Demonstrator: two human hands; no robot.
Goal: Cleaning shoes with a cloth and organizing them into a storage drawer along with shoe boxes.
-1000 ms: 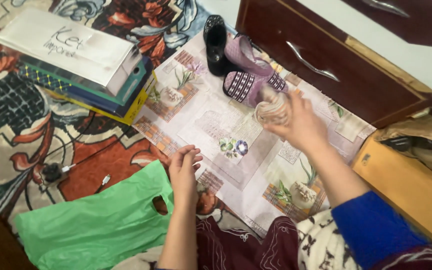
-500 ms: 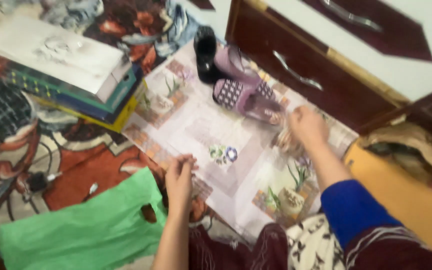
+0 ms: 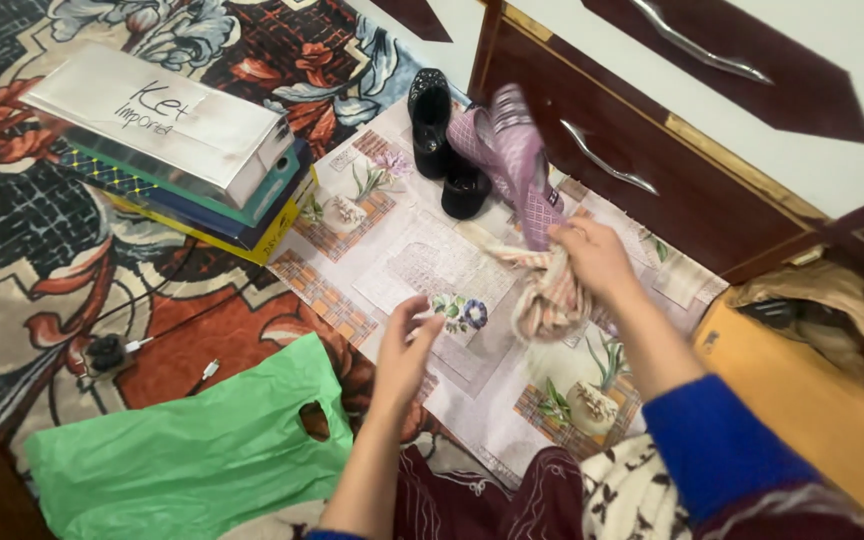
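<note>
Head view: right hand is raised over the patterned mat, fingers clamped on a striped cloth that hangs below, and seemingly on the purple slipper tilted upward too; exact grip on the slipper is unclear. Risk: the slipper could slip loose and knock the black shoes just beside it. Left hand hovers empty, fingers apart, palm half-turned, near the green plastic bag.
</note>
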